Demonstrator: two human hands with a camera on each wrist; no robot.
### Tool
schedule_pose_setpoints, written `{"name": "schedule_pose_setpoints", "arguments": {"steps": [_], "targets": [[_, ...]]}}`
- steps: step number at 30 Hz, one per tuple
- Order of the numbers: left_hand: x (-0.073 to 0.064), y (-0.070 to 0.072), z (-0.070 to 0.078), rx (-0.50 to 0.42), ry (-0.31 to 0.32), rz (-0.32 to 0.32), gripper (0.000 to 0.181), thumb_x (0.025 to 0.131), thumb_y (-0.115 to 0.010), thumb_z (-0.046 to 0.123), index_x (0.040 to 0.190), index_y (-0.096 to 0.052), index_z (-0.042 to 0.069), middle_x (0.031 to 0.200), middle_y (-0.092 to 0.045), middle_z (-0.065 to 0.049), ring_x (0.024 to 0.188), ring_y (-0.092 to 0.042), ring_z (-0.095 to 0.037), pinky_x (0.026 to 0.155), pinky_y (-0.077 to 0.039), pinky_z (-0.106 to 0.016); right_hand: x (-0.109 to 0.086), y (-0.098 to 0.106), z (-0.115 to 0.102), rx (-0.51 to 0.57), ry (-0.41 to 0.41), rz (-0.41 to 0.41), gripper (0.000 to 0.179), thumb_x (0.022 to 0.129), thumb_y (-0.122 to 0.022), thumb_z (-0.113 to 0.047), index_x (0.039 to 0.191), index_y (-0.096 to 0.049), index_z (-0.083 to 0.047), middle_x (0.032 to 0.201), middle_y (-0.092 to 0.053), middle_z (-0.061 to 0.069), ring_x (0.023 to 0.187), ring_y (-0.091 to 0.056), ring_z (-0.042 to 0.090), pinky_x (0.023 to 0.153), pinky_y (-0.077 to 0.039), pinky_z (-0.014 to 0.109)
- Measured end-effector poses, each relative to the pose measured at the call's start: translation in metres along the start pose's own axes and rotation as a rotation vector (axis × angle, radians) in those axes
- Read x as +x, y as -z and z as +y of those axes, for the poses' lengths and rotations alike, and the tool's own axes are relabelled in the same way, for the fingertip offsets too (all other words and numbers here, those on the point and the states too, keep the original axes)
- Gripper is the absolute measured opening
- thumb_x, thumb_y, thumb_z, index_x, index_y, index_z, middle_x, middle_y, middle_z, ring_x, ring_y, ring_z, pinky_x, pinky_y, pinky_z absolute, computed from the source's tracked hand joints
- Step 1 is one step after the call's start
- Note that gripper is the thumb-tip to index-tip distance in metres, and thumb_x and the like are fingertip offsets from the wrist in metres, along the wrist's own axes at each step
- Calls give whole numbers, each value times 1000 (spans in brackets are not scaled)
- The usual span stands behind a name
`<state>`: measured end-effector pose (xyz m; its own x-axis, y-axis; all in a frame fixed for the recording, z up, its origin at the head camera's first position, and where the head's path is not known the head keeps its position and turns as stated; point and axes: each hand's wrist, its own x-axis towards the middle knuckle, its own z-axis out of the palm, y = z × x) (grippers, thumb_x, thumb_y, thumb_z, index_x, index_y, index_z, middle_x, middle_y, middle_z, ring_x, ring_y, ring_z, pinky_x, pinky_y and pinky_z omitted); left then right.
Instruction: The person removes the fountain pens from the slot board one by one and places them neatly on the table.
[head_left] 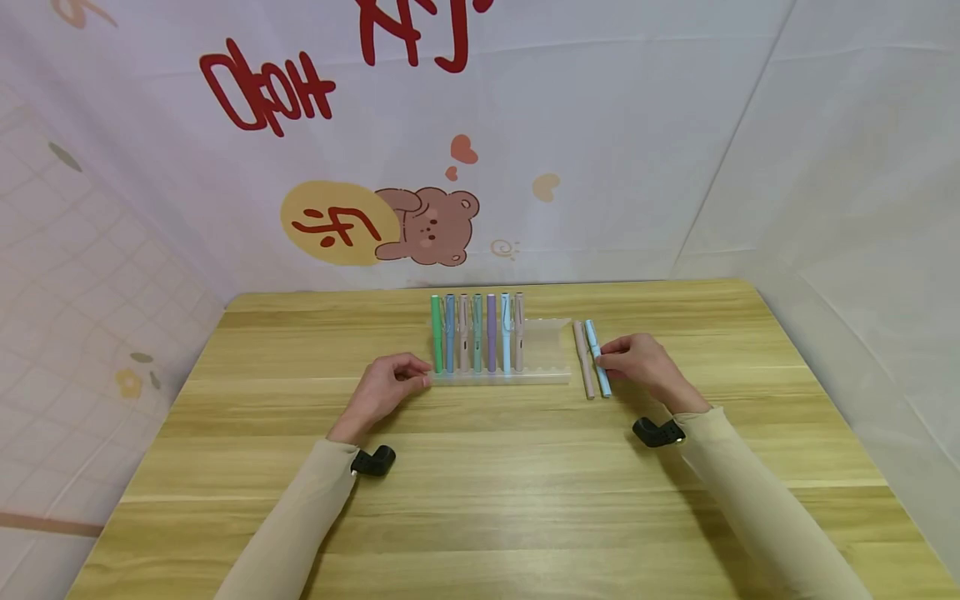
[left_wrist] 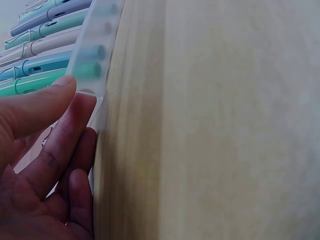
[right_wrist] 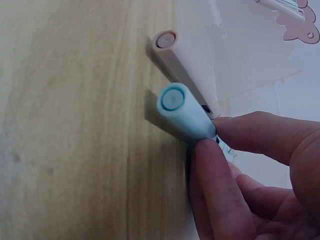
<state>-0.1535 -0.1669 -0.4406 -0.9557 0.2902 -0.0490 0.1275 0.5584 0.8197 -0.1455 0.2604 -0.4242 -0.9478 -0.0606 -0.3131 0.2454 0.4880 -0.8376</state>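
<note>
A clear plastic pen rack (head_left: 546, 346) stands at the far middle of the table, with several pens upright side by side in its left and middle part. My left hand (head_left: 388, 386) pinches the rack's front left corner between thumb and index finger, close by the green pen (head_left: 437, 333). To the right of the rack, my right hand (head_left: 641, 365) pinches a light blue pen (right_wrist: 186, 112) around its middle between thumb and fingers. Beside it, on the rack side, a greyish-pink pen (head_left: 584, 360) lies on the table.
Blue, greyish-pink, teal, purple (head_left: 492, 333) and light blue pens share the rack with the green one. Its right part shows bare plastic. A white printed cloth wall (head_left: 615, 167) rises behind the wooden table (head_left: 480, 500). Each wrist wears a black camera mount.
</note>
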Motion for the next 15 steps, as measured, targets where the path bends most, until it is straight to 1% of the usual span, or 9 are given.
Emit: {"name": "schedule_pose_setpoints", "arguments": {"steps": [4, 11, 15], "targets": [[0, 0, 0, -1, 4, -3, 13, 96, -76, 10, 108, -77, 7, 102, -75, -5, 90, -65, -18, 82, -50, -36, 0, 0, 0, -5, -5, 3, 37, 97, -72, -13, 121, -65, 14, 113, -70, 22, 91, -71, 15, 80, -58, 27], [0, 0, 0, -3, 7, -1, 13, 96, -76, 10, 108, -77, 7, 104, -75, -6, 90, -65, -19, 82, -50, -36, 2, -1, 3, -20, -14, 9, 36, 97, -72, -15, 121, -67, 11, 113, -70, 19, 90, -70, 14, 79, -57, 25], [0, 0, 0, -2, 7, -1, 13, 96, -76, 11, 109, -77, 7, 105, -75, -6, 90, -65, -18, 82, -50, -36, 3, -1, 6, -15, -11, 9, 37, 97, -73, -16, 122, -67, 11, 116, -70, 20, 93, -71, 15, 80, -56, 25]]}}
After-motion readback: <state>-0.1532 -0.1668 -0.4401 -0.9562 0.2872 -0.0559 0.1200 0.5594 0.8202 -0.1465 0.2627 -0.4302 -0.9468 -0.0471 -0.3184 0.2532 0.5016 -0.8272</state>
